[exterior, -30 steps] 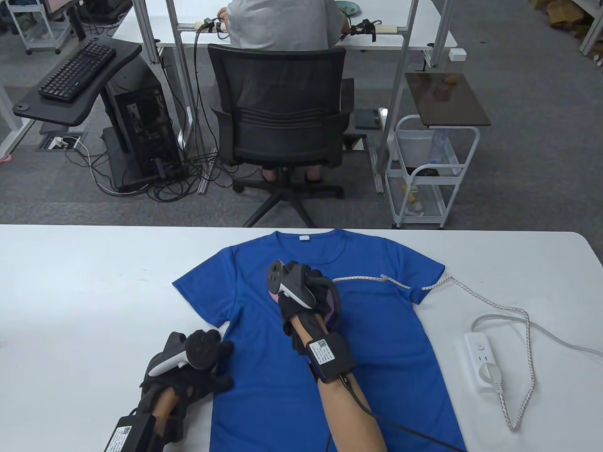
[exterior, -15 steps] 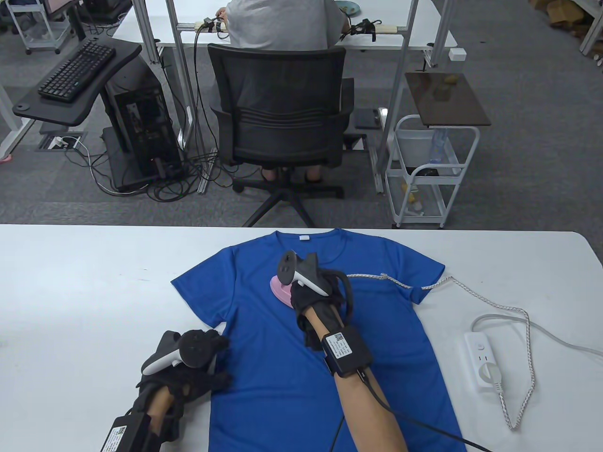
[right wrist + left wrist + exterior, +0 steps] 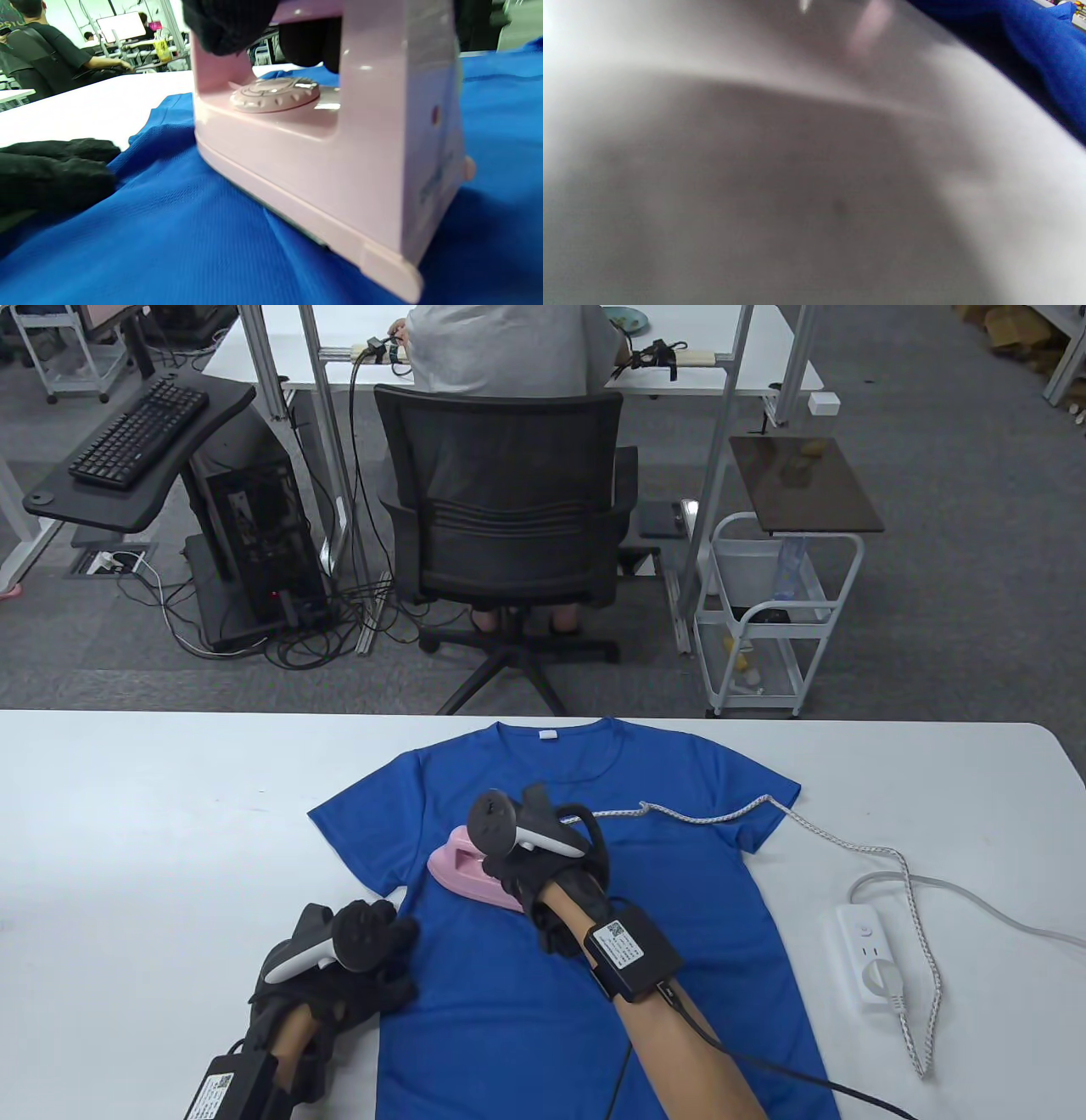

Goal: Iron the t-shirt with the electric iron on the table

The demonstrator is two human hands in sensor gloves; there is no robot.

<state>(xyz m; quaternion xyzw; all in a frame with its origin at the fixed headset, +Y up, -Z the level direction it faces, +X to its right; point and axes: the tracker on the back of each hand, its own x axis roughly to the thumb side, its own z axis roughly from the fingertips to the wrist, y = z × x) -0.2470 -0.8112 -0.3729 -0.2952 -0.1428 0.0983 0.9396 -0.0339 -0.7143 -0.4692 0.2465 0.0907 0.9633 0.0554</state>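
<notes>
A blue t-shirt [image 3: 679, 916] lies flat on the white table [image 3: 153, 831], collar at the far side. A pink electric iron [image 3: 462, 872] stands sole-down on the shirt's left chest, nose pointing left. My right hand [image 3: 530, 869] grips its handle from above; in the right wrist view the gloved fingers [image 3: 229, 25] curl round the handle over the iron [image 3: 322, 169] and its dial. My left hand [image 3: 373, 976] rests with fingers on the shirt's left edge below the sleeve, seen also as a left hand [image 3: 51, 173] flat on the cloth. The left wrist view is blurred, mostly table.
The iron's braided cord [image 3: 814, 836] runs right across the shirt's sleeve to a white power strip [image 3: 870, 954] near the table's right edge. Beyond the table a person sits in a black office chair [image 3: 509, 517]; a white cart [image 3: 776, 602] stands to the right.
My right hand has slid the iron leftward and slightly nearer across the chest, and the cord followed it. The left hand has stayed at the shirt's left edge.
</notes>
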